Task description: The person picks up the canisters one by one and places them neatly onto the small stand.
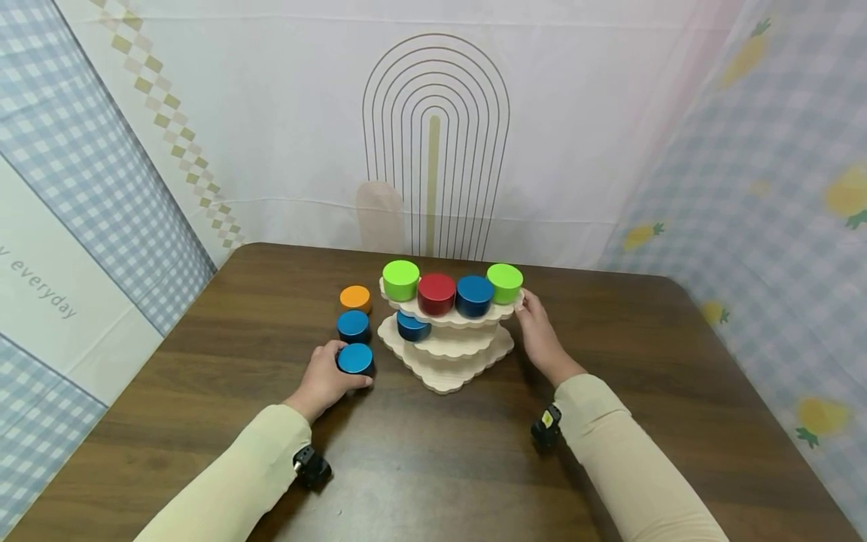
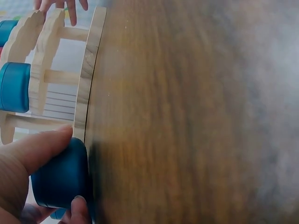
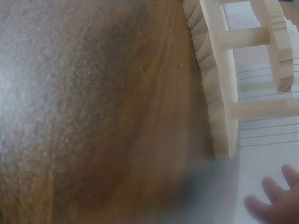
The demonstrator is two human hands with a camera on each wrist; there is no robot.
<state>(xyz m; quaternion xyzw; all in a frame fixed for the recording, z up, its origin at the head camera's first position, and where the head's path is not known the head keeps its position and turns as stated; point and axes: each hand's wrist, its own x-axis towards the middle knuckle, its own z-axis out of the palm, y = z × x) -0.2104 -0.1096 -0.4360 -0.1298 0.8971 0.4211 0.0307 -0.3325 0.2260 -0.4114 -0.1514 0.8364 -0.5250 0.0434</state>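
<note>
So our left hand [image 1: 327, 382] is clamped on the near blue cylinder [image 1: 356, 358], thumb on one side and fingers on the other. It's the closest of three lined up left of the wooden stand [image 1: 443, 376]; the other blue cylinder [image 1: 354, 325] comes next, then the orange cylinder [image 1: 355, 298]. We can't tell if ours is a hair off the table [image 1: 433, 467] or sitting on it.

Our right hand [image 1: 544, 339] is up by the stand's top tier, its fingers apart and fairly straight. Looks like it's steadying the edge, but we can't swear to the contact.

We'd guess the step in hand is picking up that cylinder to load the stand. The top row already has green, red, blue and green, and one blue cylinder [image 1: 413, 327] sits at the left of the middle tier [image 1: 460, 345]. If so, the next move calls for a lift, then a shift right and forward onto bare wood beside that blue one.

Watch the edges, folks: the top tier hangs over the middle one, so we'd go in low from the front. The bottom tier's scalloped left corner is near our cylinder too. Loads of bare table on our side of the stand for backing out.
</note>
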